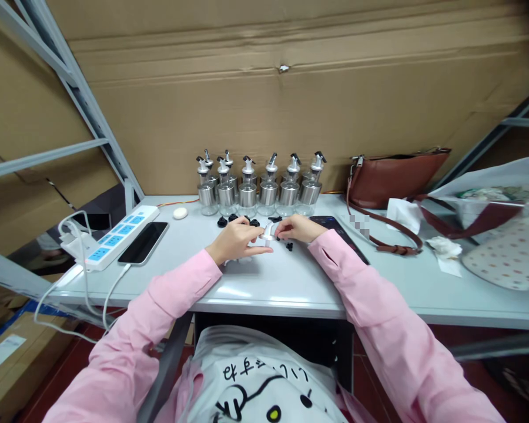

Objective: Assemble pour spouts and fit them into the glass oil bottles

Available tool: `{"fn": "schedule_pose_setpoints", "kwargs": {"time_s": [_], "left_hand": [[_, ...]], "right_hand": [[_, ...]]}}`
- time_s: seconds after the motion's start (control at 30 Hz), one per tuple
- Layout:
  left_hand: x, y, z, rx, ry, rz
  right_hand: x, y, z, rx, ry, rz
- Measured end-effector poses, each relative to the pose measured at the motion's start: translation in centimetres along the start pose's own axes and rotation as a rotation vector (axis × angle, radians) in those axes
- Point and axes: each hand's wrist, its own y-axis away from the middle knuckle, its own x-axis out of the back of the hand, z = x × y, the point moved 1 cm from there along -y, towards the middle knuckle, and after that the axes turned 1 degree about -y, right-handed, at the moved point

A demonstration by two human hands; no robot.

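Grasped a silver spout top (270, 232) at the fingertips of both left grip (237, 241) and right grip (298, 228), over the table (264, 288). Read "いいですね", upside down, on the white shirt (264, 376) nearer than the grip, above a cartoon print. Could not read the white label (2, 356) on the carton (37, 359), low and well left. Saw small black parts (221, 222) just beyond and beside the grip, with spouted bottles (247, 194) upright behind. Noticed a black device (341, 232) just right, partly hidden by the right sleeve (348, 264); farther right, a brown bag (392, 179); left, a phone (144, 242) and a white power strip (122, 237) with blue sockets.
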Motion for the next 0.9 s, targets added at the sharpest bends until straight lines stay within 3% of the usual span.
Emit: {"fn": "schedule_pose_setpoints", "kwargs": {"time_s": [0.3, 0.43, 0.67, 0.77, 0.9], "left_hand": [[0.4, 0.1, -0.6, 0.062, -0.004, 0.020], [0.4, 0.0, -0.6, 0.067, 0.007, 0.029], [0.3, 0.2, -0.7, 0.089, 0.006, 0.010], [0.1, 0.3, -0.8, 0.110, 0.010, -0.009], [0.2, 0.2, -0.8, 0.099, -0.012, 0.010]], "right_hand": [[-0.9, 0.2, -1.5, 0.034, 0.106, -0.038], [-1.2, 0.3, -2.3, 0.097, 0.168, 0.004], [-1.6, 0.3, -2.7, 0.094, 0.128, -0.031], [-2.0, 0.3, -3.1, 0.116, -0.001, -0.008], [-2.1, 0.4, -3.9, 0.143, -0.440, -0.012]]}}
